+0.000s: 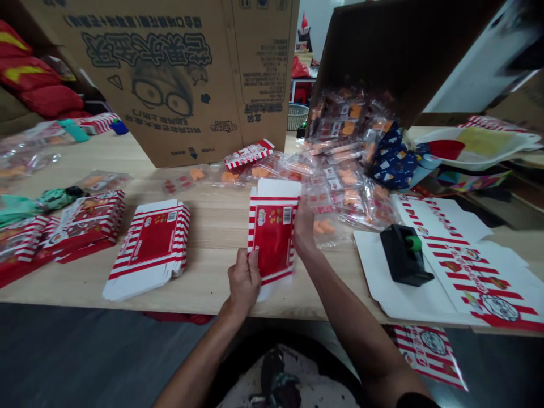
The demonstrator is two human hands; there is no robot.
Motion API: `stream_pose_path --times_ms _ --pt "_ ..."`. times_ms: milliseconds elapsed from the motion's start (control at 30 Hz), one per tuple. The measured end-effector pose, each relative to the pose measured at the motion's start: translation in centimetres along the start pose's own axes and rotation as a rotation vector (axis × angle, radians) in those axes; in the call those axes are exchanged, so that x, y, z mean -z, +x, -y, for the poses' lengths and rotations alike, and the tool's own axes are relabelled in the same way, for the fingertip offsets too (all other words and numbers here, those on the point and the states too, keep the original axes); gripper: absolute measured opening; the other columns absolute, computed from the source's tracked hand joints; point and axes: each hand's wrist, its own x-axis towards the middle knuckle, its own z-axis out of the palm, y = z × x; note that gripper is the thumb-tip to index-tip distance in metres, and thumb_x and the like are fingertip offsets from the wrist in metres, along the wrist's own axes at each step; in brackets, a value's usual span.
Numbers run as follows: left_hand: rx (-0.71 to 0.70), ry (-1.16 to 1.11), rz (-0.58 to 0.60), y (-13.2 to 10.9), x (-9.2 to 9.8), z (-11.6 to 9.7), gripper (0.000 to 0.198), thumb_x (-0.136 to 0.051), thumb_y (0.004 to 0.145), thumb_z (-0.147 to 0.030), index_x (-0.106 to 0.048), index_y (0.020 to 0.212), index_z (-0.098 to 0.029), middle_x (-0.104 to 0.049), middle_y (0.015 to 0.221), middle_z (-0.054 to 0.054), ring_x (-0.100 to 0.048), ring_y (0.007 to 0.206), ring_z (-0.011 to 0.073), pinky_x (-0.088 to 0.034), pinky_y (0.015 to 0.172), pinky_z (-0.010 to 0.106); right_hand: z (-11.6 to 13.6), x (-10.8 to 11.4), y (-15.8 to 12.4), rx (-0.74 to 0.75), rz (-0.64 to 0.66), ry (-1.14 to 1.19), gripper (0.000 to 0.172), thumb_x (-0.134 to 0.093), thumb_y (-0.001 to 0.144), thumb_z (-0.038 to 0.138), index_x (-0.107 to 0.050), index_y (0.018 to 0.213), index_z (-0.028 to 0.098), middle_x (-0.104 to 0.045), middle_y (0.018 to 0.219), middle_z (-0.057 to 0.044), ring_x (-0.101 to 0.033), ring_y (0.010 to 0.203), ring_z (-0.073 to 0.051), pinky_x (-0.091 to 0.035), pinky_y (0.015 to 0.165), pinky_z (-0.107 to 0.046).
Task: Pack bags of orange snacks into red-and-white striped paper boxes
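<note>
Left hand [244, 281]: gripping the flattened red-striped carton [272, 232] by its lower edge.
Right hand [304, 229]: gripping its right edge.
Carton: being held up between the hands, above the counter [208, 226].
Nearby: flat carton stack [149, 249] lying left of the hands.

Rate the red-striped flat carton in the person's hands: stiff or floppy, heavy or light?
The red-striped flat carton looks light for its size, being thin printed card folded flat. It is probably stiff across its panels but likely bends at the creases, like the white flap at its top. Its smooth face may slide easily on the wooden table.
</note>
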Motion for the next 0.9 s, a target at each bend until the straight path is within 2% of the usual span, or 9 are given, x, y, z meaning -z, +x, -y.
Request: stream_pose_path --times_ms 133,233,300,367,500,633,700,800,900 --pt "0.084 -0.084 0.140 1.1 0.4 1.6 0.023 -0.045 0.100 -0.042 -0.055 0.095 -0.022 -0.061 0.067 -0.003 -0.058 0.058 0.0142 -0.044 0.056 0.023 -1.1 1.1 -2.5 0.084 -0.100 -0.097 0.039 -0.051 0.089 0.040 -0.048 0.123 0.022 -0.065 0.113 -0.009 -0.062 0.096 -0.022 -0.046 0.085 -0.034" --pt "0.176 -0.264 0.259 3.0 0.2 2.3 0.053 -0.046 0.099 -0.048 -0.039 0.143 -0.019 -0.073 0.103 0.007 -0.070 0.085 0.0182 -0.055 0.076 0.030 -2.6 1.7 -3.9 0.089 -0.011 -0.140 0.040 -0.055 0.084 0.036 -0.055 0.121 0.020 -0.068 0.107 -0.007 -0.061 0.091 -0.022 -0.046 0.084 -0.034" --pt "0.190 -0.334 0.243 4.5 -0.2 2.5 0.064 -0.043 0.100 -0.050 -0.029 0.153 -0.018 -0.067 0.128 0.013 -0.068 0.106 0.0202 -0.055 0.090 0.033 -3.4 1.8 -4.4 0.060 0.048 -0.109 0.038 -0.057 0.084 0.037 -0.057 0.118 0.020 -0.068 0.100 -0.005 -0.060 0.088 -0.021 -0.046 0.082 -0.033" --pt "0.179 -0.358 0.216 5.5 -0.6 2.7 0.060 -0.044 0.099 -0.051 -0.039 0.149 -0.019 -0.061 0.140 0.012 -0.063 0.119 0.0212 -0.052 0.097 0.031 -4.0 2.0 -4.6 0.021 0.086 -0.077 0.029 -0.057 0.085 0.039 -0.061 0.107 0.021 -0.066 0.090 -0.001 -0.057 0.083 -0.020 -0.044 0.078 -0.031" --pt "0.272 -0.444 0.218 5.6 -0.9 3.1 0.040 -0.055 0.093 -0.051 -0.063 0.115 -0.019 -0.072 0.100 0.003 -0.066 0.083 0.0160 -0.053 0.072 0.025 -4.6 2.7 -4.7 -0.069 0.169 -0.030 0.024 -0.059 0.083 0.040 -0.056 0.068 0.021 -0.052 0.066 0.003 -0.048 0.069 -0.016 -0.038 0.067 -0.029" --pt "0.333 -0.478 0.240 5.0 -0.6 3.4 0.041 -0.058 0.090 -0.055 -0.056 0.074 -0.018 -0.058 0.066 -0.003 -0.053 0.059 0.0113 -0.043 0.055 0.021 -4.4 3.4 -4.4 -0.197 0.313 0.065 0.024 -0.063 0.074 0.038 -0.052 0.064 0.020 -0.048 0.061 0.005 -0.043 0.059 -0.012 -0.033 0.056 -0.026" --pt "0.350 -0.498 0.247 5.1 -0.4 3.3 0.036 -0.058 0.090 -0.054 -0.060 0.085 -0.018 -0.058 0.066 -0.004 -0.053 0.057 0.0116 -0.043 0.054 0.021 -3.8 3.5 -4.1 -0.254 0.368 0.111 0.020 -0.065 0.071 0.037 -0.058 0.079 0.020 -0.047 0.061 0.007 -0.040 0.053 -0.010 -0.029 0.050 -0.024" --pt "0.404 -0.566 0.232 5.6 0.3 2.7 0.049 -0.060 0.090 -0.045 -0.051 0.132 -0.023 -0.061 0.073 -0.006 -0.056 0.058 0.0125 -0.047 0.056 0.023 -2.7 3.7 -3.7 -0.312 0.482 0.163 0.042 -0.068 0.067 0.036 -0.060 0.106 0.022 -0.049 0.062 0.009 -0.038 0.047 -0.009 -0.025 0.044 -0.022" --pt "0.438 -0.641 0.302 5.9 1.3 1.9 0.053 -0.060 0.090 -0.038 -0.049 0.139 -0.023 -0.067 0.086 -0.002 -0.062 0.068 0.0139 -0.051 0.066 0.024 -1.9 3.9 -3.6 -0.311 0.580 0.182 0.032 -0.069 0.069 0.036 -0.062 0.095 0.020 -0.051 0.060 0.007 -0.039 0.047 -0.009 -0.025 0.043 -0.021"
